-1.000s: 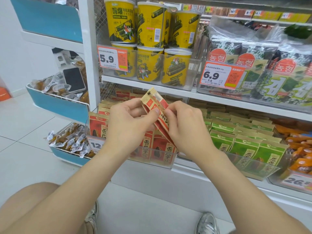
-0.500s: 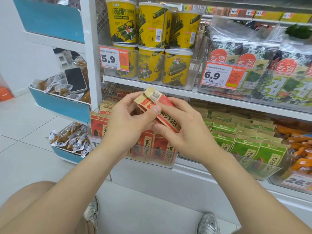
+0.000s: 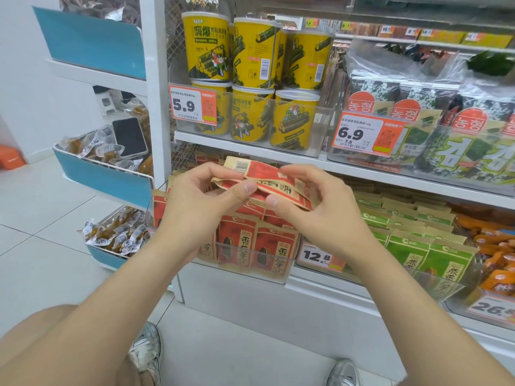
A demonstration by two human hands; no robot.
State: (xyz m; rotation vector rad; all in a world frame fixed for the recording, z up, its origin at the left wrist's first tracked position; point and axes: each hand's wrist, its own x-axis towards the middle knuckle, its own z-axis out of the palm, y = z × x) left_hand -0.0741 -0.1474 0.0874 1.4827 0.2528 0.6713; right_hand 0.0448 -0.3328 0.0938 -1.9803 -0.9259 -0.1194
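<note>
red-tan snack packets [image 3: 269, 182], stacked flat, tilted

Left hand [image 3: 200, 210] and right hand [image 3: 323, 215] are held close together at centre, thumbs and curled fingers pinching.

Shelf [image 3: 312, 275] carries clear bin [image 3: 245, 267] of red packets [image 3: 274, 243].

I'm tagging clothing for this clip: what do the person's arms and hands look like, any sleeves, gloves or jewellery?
No sleeves show: the left forearm and right forearm are bare to the picture's edge. The left hand and right hand show no gloves, rings, watch or bracelet. Thumbnails are short.
</note>
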